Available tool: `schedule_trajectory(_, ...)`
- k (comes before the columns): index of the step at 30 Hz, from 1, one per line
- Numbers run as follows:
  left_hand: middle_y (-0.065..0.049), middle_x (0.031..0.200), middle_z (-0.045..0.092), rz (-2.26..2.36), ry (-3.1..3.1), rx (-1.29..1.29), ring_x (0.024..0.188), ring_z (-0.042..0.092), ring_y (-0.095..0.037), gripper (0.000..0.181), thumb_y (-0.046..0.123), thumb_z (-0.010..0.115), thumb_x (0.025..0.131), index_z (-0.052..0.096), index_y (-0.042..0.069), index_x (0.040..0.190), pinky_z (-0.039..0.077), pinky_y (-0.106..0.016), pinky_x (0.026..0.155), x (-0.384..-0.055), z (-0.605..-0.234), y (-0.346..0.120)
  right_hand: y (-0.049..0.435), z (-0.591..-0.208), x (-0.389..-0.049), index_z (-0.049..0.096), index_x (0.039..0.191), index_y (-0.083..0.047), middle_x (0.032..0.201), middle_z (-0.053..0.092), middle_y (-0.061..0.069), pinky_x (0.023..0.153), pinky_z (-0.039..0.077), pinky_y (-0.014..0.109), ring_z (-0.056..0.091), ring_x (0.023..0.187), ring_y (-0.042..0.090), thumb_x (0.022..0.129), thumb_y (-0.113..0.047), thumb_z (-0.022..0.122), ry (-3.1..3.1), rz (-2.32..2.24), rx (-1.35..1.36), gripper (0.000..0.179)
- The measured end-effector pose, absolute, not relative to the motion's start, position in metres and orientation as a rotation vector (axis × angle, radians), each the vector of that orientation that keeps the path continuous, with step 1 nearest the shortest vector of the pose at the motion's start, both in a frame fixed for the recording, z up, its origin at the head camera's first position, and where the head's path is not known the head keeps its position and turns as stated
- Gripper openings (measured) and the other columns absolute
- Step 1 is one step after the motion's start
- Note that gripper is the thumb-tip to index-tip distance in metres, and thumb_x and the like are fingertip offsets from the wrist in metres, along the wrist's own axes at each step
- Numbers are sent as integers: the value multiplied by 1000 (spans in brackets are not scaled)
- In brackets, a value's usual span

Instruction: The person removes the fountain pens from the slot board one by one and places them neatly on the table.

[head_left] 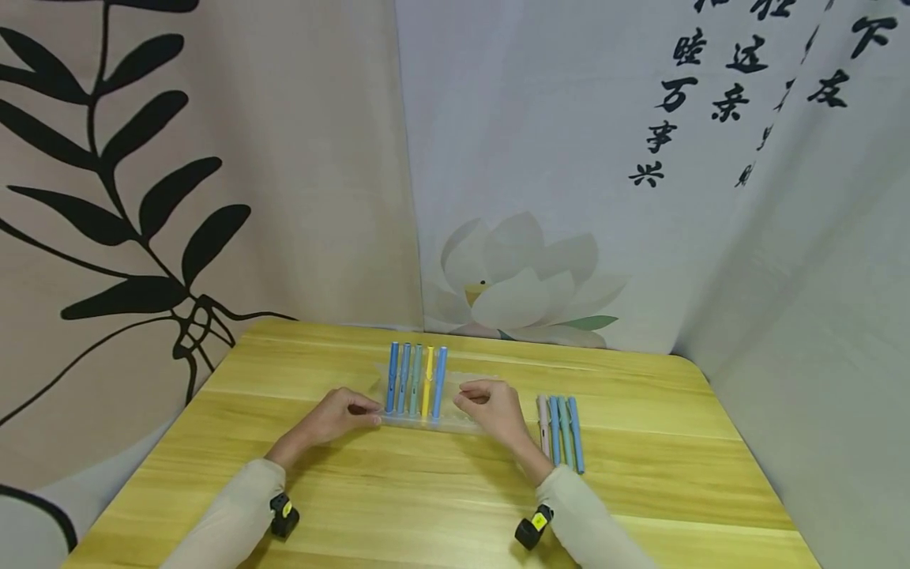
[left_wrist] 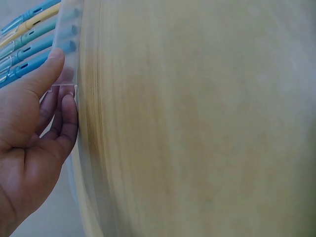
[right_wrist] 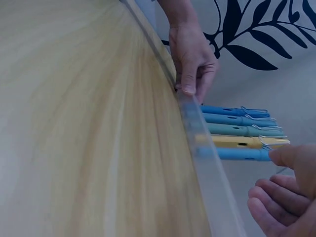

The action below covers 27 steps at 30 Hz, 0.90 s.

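Five pens (head_left: 415, 381), ends hazy inside clear holder (head_left: 455, 425), left hand (head_left: 344, 415) pinching it, right hand (head_left: 498, 411), grip unclear

Five pens (head_left: 415, 381) — one yellow — in clear rack (head_left: 455, 425).

Pens (left_wrist: 34, 33) and left hand (left_wrist: 24, 118), cut off at left wrist view's left edge
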State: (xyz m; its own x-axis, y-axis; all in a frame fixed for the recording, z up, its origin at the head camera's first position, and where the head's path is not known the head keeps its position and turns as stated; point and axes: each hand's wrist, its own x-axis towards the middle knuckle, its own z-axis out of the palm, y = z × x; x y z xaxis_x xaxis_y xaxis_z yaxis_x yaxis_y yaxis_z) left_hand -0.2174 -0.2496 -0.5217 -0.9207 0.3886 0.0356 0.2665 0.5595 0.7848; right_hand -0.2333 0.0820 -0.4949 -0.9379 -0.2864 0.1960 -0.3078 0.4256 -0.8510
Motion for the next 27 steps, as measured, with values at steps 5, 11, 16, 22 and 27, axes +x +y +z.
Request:
schedule_trajectory(5,-10,113,76,1309,2646,586,96,69,-15,28,24,74,96,77,3,115,55,-25,79,-217,-519,-250,67,-501,-237,77,113,1,101,78,10,73,60,31,75,88,22,94,-19,76,-2609,1583,553,27)
schedule_trajectory(11,-13,113,75,1331,2633,610,97,70,-19,29,22,73,97,77,1,115,56,-26,78,-215,-517,-249,53,-503,-240,79,109,-2,97,78,9,69,59,29,75,83,19,92,-24,79,-2604,1615,514,28)
schedule_trajectory(16,-12,114,75,1328,2641,610,96,70,-16,28,23,73,97,77,2,116,56,-26,79,-215,-518,-249,45,-505,-239,80,103,-3,91,79,7,64,58,28,73,77,15,90,-25,80,-2626,1622,457,25)
schedule_trajectory(22,-9,113,76,1316,2640,597,96,70,-14,29,25,73,97,77,5,116,56,-26,79,-217,-521,-250,41,-508,-239,81,101,-6,91,79,6,65,58,28,73,77,13,90,-24,80,-2643,1569,407,21)
schedule_trajectory(27,-8,114,76,1305,2631,578,97,70,-15,29,26,73,96,77,6,116,56,-25,80,-218,-522,-250,40,-509,-238,82,98,-7,88,79,6,64,58,28,73,75,13,90,-19,80,-2620,1534,444,15)
